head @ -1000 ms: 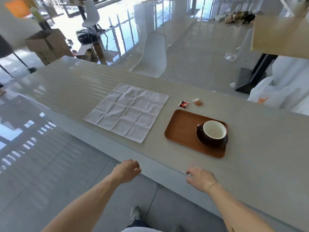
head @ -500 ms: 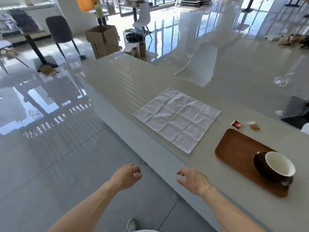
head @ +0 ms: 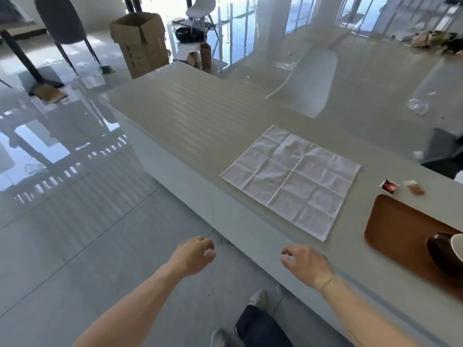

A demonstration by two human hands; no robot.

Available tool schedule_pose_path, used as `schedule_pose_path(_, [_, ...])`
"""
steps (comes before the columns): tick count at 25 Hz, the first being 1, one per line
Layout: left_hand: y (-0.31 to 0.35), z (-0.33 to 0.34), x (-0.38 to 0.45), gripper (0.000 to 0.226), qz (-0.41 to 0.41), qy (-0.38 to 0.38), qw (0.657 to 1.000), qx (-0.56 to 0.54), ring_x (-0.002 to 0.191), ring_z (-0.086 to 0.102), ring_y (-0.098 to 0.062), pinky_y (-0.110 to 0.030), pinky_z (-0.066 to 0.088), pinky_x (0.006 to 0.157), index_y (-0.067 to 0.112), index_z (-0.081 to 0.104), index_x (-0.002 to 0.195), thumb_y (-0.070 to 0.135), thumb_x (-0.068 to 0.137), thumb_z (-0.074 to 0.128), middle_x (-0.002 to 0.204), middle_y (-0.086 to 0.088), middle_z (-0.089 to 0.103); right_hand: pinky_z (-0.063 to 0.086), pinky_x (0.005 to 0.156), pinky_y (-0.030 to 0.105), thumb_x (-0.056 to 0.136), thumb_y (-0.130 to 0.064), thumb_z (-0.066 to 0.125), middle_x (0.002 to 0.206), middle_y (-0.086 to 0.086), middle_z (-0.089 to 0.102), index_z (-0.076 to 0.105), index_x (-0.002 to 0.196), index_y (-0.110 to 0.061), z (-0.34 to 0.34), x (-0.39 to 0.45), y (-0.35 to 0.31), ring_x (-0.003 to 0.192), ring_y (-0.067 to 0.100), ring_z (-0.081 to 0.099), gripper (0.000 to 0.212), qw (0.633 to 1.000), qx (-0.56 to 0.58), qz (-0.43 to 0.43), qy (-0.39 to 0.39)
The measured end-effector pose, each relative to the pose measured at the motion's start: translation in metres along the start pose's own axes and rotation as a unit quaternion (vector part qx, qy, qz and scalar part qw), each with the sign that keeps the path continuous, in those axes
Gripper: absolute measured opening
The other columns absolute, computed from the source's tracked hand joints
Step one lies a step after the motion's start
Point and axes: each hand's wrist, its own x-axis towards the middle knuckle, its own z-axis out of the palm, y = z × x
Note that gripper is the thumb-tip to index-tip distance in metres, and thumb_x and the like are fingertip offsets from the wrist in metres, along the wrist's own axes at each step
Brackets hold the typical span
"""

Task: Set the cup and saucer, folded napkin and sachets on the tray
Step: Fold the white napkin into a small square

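Two bare hands hover low in the near part of the scene, in front of a long pale counter (head: 200, 116) that runs from far left to near right. The left hand (head: 193, 255) hangs over the grey floor just short of the counter's near edge, fingers loosely curled and holding nothing. The right hand (head: 307, 262) hovers at the counter's near edge, fingers loosely bent and slightly apart, also holding nothing; a thin bracelet circles its wrist. On the counter, well beyond both hands, a white cloth napkin (head: 292, 177) lies fully unfolded and flat, creased into squares. To its right, near the counter's far edge, lie two small sachets side by side but apart: a red and white sachet (head: 388, 186) and a brown sachet (head: 416, 188). Just nearer than the sachets sits a brown wooden tray (head: 398, 226), cut off by the right edge of the view. On the tray's near right part stands a dark saucer (head: 441, 251) carrying a cup (head: 457, 246) with a white inside, both only partly in view. Beyond the counter are a white chair (head: 310, 81), a cardboard box (head: 140, 43) and a dark chair (head: 60, 21) on a glossy floor.
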Motion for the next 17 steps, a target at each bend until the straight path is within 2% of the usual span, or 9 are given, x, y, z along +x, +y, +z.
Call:
schedule_pose_path(6, [0.01, -0.041, 0.084, 0.031, 0.05, -0.009, 0.998, 0.046, 0.117, 0.051, -0.019, -0.036, 0.04, 0.099, 0.027, 0.056, 0.124, 0.042, 0.098, 0.046, 0.128, 0.004, 0.055, 0.048, 0.088, 0.031, 0.094, -0.051, 0.041, 0.127, -0.009, 0.06, 0.057, 0.128, -0.032, -0.003, 0.035, 0.037, 0.111, 0.014, 0.058, 0.042, 0.995, 0.024, 0.089, 0.033])
schedule_pose_path(9, [0.02, -0.064, 0.132, 0.034, 0.076, -0.006, 0.993, 0.087, 0.122, 0.048, -0.018, -0.036, 0.037, 0.102, 0.028, 0.054, 0.126, 0.041, 0.096, 0.051, 0.131, 0.004, 0.054, 0.047, 0.087, 0.029, 0.093, -0.053, 0.045, 0.128, -0.008, 0.057, 0.05, 0.133, -0.031, -0.004, 0.054, 0.055, 0.112, 0.014, 0.055, 0.046, 0.992, -0.004, 0.106, 0.066])
schedule_pose_path(13, [0.034, -0.088, 0.19, 0.044, 0.083, -0.014, 0.983, 0.163, 0.129, 0.043, -0.019, -0.039, 0.034, 0.106, 0.028, 0.048, 0.133, 0.04, 0.091, 0.059, 0.137, 0.002, 0.05, 0.04, 0.098, 0.034, 0.091, -0.055, 0.049, 0.146, -0.006, 0.04, 0.035, 0.144, -0.032, -0.002, 0.068, 0.074, 0.132, 0.016, 0.039, 0.06, 0.99, -0.029, 0.12, 0.064])
schedule_pose_path(17, [0.043, -0.089, 0.228, 0.068, 0.086, -0.013, 0.975, 0.202, 0.134, 0.036, -0.021, -0.04, 0.037, 0.104, 0.033, 0.032, 0.144, 0.036, 0.086, 0.066, 0.145, 0.003, 0.037, 0.034, 0.106, 0.036, 0.091, -0.055, 0.047, 0.157, -0.004, 0.023, 0.025, 0.149, -0.032, 0.01, 0.074, 0.082, 0.142, 0.018, 0.024, 0.067, 0.989, -0.029, 0.138, 0.039])
